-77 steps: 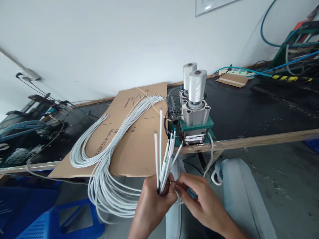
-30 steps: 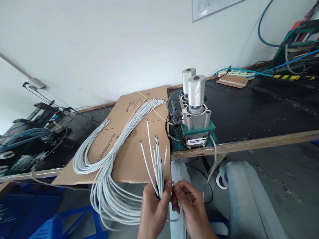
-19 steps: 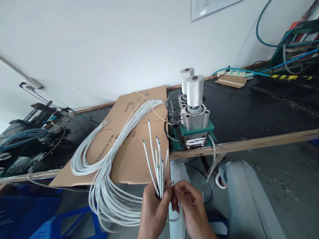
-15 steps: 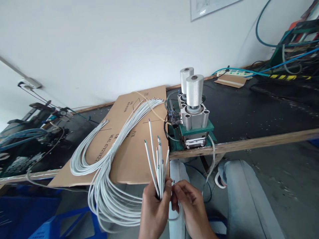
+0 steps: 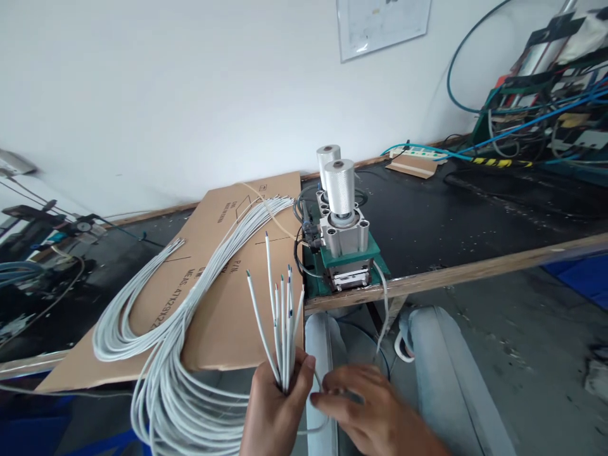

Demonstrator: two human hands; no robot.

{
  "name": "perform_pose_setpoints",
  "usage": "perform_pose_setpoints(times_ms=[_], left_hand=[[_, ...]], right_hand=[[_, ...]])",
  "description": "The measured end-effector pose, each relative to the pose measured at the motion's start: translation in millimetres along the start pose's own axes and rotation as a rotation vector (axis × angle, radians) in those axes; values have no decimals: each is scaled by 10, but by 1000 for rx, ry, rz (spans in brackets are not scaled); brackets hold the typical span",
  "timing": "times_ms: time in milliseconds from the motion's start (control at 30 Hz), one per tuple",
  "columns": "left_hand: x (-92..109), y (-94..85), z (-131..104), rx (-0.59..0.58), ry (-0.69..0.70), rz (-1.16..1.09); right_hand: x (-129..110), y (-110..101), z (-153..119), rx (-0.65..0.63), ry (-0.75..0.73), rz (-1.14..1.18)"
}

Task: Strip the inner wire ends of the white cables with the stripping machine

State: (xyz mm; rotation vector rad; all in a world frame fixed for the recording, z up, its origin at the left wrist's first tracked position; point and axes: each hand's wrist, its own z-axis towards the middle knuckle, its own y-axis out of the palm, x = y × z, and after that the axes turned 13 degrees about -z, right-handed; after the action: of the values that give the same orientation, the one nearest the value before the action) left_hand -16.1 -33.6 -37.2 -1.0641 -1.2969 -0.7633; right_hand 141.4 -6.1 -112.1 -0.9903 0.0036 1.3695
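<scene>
Several white cables point(image 5: 284, 329) stand upright in a fanned bunch, with small coloured tips at their ends. My left hand point(image 5: 275, 402) is wrapped round their lower part. Just to its right is my right hand point(image 5: 365, 405), blurred by motion, its thumb and index finger near a single cable that curves beside the left hand. Whether those fingers touch that cable is unclear. A large looped bundle of white cables point(image 5: 190, 304) lies on the cardboard sheet point(image 5: 223, 342), and its lower loops hang past the front edge toward my left hand.
A metal device with two knurled cylinders point(image 5: 342, 190) sits on a green base at the table's front edge point(image 5: 456, 272). Machinery with blue hoses point(image 5: 546, 95) stands at the right back. More equipment point(image 5: 61, 234) is at the left. My legs are below the table.
The view has shifted, so the table and device appear further left. My right hand has moved slightly away from my left, and its fingers have spread.
</scene>
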Motion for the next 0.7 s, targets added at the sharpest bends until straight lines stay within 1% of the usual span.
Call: perform_pose_setpoints(times_ms=[33,67,133,233,333,400,567,700], left_hand=[[10,4,4,-1,2,2],[26,6,5,-3,7,5],[73,2,-2,-3,14,19],[183,-21,-32,25,19,50],[299,-38,-44,45,50,87],[353,-34,-20,51,69,97],[413,18,92,37,108,67],[456,67,128,43,137,39]], right_hand=[[29,-34,-3,-27,-91,-88],[56,-52,2,-26,-143,-150],[114,-48,33,56,-166,-210],[228,10,96,222,-98,-259],[357,56,160,349,-13,-322],[425,57,210,407,15,-341],[515,-1,355,433,51,-358],[562,-28,443,445,73,-390]])
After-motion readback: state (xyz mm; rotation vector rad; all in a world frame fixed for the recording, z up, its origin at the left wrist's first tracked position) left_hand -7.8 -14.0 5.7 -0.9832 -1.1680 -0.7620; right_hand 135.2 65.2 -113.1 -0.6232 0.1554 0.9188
